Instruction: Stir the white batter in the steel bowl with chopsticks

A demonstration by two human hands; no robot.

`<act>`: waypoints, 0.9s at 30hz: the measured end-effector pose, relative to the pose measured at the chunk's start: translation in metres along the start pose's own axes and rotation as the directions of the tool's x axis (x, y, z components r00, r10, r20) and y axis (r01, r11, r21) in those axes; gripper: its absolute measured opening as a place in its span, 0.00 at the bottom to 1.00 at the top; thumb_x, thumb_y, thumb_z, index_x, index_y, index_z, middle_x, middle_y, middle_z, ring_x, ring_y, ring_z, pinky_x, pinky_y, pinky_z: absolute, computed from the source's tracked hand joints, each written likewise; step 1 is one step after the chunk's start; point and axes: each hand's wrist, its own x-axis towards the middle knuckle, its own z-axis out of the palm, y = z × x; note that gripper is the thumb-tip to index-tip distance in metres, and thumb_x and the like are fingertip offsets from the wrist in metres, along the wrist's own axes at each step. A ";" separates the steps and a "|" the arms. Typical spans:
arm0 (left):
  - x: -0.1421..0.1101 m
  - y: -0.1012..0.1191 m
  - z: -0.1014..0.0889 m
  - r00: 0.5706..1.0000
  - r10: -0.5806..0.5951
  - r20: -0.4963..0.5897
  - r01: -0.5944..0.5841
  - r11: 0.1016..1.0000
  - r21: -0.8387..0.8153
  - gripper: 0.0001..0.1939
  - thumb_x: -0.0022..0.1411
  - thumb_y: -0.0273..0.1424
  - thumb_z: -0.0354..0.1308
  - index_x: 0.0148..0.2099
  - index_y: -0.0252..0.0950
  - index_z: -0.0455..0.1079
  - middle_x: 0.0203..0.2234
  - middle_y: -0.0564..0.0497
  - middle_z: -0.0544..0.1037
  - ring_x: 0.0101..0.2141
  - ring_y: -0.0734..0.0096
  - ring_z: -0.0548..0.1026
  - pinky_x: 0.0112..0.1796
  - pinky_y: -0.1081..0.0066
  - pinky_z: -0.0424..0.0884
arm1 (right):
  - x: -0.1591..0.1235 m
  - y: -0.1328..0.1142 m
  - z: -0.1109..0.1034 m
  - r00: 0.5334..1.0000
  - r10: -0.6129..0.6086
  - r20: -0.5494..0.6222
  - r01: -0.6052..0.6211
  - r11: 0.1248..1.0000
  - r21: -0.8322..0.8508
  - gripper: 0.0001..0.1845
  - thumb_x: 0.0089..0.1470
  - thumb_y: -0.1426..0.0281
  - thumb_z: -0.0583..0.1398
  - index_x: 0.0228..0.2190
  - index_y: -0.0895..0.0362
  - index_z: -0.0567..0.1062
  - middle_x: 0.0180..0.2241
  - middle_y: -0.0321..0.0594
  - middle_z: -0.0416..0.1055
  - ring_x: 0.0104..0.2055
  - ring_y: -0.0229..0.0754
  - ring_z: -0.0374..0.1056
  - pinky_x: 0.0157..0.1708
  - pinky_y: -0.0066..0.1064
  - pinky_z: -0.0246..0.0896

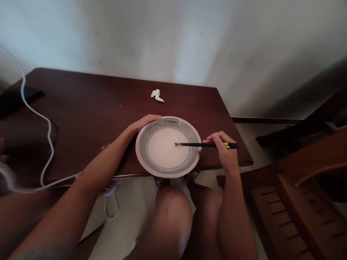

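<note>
A metal bowl [142, 153] holding white liquid [165, 148] sits at the near edge of a dark wooden table [89, 112]. My left hand [142, 123] curls around the bowl's far left rim and touches it. My right hand [223, 148] pinches a pair of black chopsticks [202, 144] with yellow bands near the held end. Their tips reach the surface of the liquid near the bowl's middle. My knees show below the table edge.
A crumpled white scrap of paper [157, 95] lies on the table behind the bowl. A white cable [47, 142] loops across the table's left side and hangs off its front. A wooden slatted chair [295, 209] stands at the right. A pale wall rises behind.
</note>
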 end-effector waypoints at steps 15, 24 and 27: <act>0.000 -0.001 0.000 1.000 -0.020 0.004 0.020 1.000 0.004 0.17 0.56 0.45 0.61 0.31 0.36 0.77 0.30 0.49 0.81 0.36 0.59 0.74 0.39 0.66 0.72 | -0.002 -0.001 0.001 0.985 0.006 0.172 -0.013 0.999 0.041 0.14 0.62 0.60 0.61 0.28 0.53 0.79 0.26 0.36 0.81 0.32 0.43 0.79 0.38 0.35 0.73; 0.000 0.000 0.001 0.999 -0.036 0.000 0.036 0.999 -0.020 0.16 0.55 0.44 0.61 0.30 0.36 0.78 0.30 0.50 0.81 0.36 0.61 0.75 0.40 0.67 0.73 | 0.001 0.001 -0.004 0.998 0.066 -0.017 -0.065 0.996 0.058 0.16 0.62 0.59 0.61 0.26 0.53 0.77 0.22 0.36 0.78 0.26 0.42 0.77 0.30 0.32 0.71; -0.001 0.001 0.002 0.999 -0.039 0.004 0.039 0.999 -0.013 0.16 0.56 0.44 0.61 0.31 0.36 0.78 0.30 0.50 0.81 0.36 0.59 0.75 0.41 0.65 0.73 | -0.001 -0.002 0.001 0.980 0.029 0.196 -0.037 0.998 0.041 0.14 0.62 0.61 0.61 0.28 0.53 0.80 0.26 0.37 0.81 0.31 0.42 0.79 0.33 0.32 0.71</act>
